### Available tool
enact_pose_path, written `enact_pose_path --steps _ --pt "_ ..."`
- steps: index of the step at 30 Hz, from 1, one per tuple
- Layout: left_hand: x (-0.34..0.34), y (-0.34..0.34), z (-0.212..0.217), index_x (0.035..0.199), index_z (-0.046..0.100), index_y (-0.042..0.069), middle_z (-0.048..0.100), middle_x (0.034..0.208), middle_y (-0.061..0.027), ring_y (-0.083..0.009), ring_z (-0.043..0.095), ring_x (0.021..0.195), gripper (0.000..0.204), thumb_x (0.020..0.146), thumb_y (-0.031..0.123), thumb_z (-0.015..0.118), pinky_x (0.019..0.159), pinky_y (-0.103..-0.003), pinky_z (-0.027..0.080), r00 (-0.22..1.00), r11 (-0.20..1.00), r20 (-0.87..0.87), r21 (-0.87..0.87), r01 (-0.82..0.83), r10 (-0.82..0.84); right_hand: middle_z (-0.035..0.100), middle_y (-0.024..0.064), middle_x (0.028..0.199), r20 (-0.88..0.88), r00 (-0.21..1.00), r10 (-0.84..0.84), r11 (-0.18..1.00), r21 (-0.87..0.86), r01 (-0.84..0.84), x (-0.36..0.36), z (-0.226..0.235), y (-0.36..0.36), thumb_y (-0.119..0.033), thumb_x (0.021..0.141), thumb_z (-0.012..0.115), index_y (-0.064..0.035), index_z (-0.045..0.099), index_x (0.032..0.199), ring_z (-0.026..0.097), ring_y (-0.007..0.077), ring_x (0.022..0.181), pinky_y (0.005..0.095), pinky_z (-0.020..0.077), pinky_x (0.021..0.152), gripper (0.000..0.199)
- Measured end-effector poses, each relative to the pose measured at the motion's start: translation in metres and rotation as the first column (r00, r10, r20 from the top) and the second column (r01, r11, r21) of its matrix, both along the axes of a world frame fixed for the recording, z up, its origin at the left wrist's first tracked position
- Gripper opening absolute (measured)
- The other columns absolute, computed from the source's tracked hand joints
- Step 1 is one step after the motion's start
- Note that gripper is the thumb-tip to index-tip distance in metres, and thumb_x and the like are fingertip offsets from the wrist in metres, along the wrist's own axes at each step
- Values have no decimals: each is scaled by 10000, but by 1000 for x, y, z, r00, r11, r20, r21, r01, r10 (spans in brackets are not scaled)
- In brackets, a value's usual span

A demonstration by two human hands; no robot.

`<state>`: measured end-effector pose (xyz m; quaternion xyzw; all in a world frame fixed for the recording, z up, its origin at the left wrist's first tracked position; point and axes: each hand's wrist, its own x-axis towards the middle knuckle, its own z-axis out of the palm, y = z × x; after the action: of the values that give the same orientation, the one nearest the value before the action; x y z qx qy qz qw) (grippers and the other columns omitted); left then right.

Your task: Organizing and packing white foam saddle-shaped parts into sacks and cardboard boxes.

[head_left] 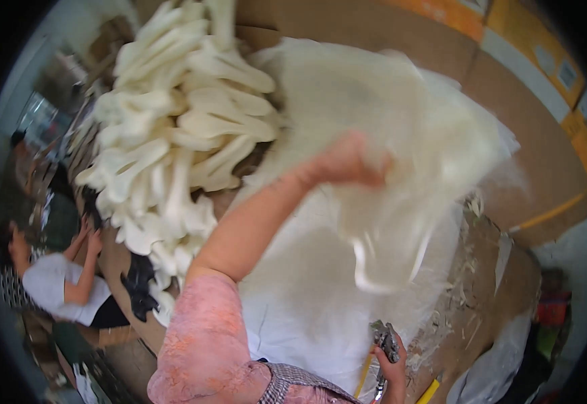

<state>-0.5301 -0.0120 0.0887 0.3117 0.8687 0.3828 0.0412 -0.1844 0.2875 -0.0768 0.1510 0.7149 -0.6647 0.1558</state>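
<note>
My left hand [357, 161] is stretched out over a big whitish translucent plastic sheet or bag [347, 74]. It is smeared by motion, its fingers curled in. A blurred cream moulded piece [377, 269] with a rounded end swings below it and seems to be in its grip. Low in the picture, close to my body, my right hand [391, 370] is closed on a silvery metal hand tool [386, 342], whose exact kind I cannot make out. To the left of my reaching arm rises a heap of similar cream pieces [206, 114].
Brown cardboard [549, 168] with orange and white box panels borders the right. Thin scraps [451, 303] lie right of the sheet. A black object [140, 286] sits by the heap's foot. At far left a person in a white shirt [71, 283] sits, with another person [34, 168] beyond.
</note>
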Motion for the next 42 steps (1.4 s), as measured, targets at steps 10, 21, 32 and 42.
enact_pose_path --steps 10,21,32,42 --pt "139 -293 91 1404 174 93 363 1332 -98 -306 496 1098 753 833 311 613 868 -450 417 774 106 275 910 -401 571 583 70 875 20 999 36 999 3 -36 3 -20 -3 52 737 567 -5 460 1178 589 143 693 290 530 603 457" --pt "608 -197 -183 684 568 43 578 627 -66 -136 568 580 340 912 271 460 570 -264 463 -100 -352 722 207 -913 685 564 73 954 -23 979 202 954 230 -191 0 -13 -28 52 775 564 -52 442 1226 516 148 669 268 446 526 478" --pt "883 -187 -249 487 576 31 550 457 -69 -186 568 469 535 845 416 478 538 -314 453 -596 -815 664 34 -579 451 578 34 853 -87 269 959 269 -6 -963 145 27 -222 -146 809 632 -67 402 1324 446 82 595 210 415 511 569" --pt "1109 -146 -328 760 643 41 619 664 -90 -229 621 525 272 854 259 509 495 -332 526 -752 -933 651 -324 -156 -101 626 188 824 -111 -298 948 -195 541 -818 259 34 -384 -118 681 658 22 505 1126 634 280 684 357 506 641 491"
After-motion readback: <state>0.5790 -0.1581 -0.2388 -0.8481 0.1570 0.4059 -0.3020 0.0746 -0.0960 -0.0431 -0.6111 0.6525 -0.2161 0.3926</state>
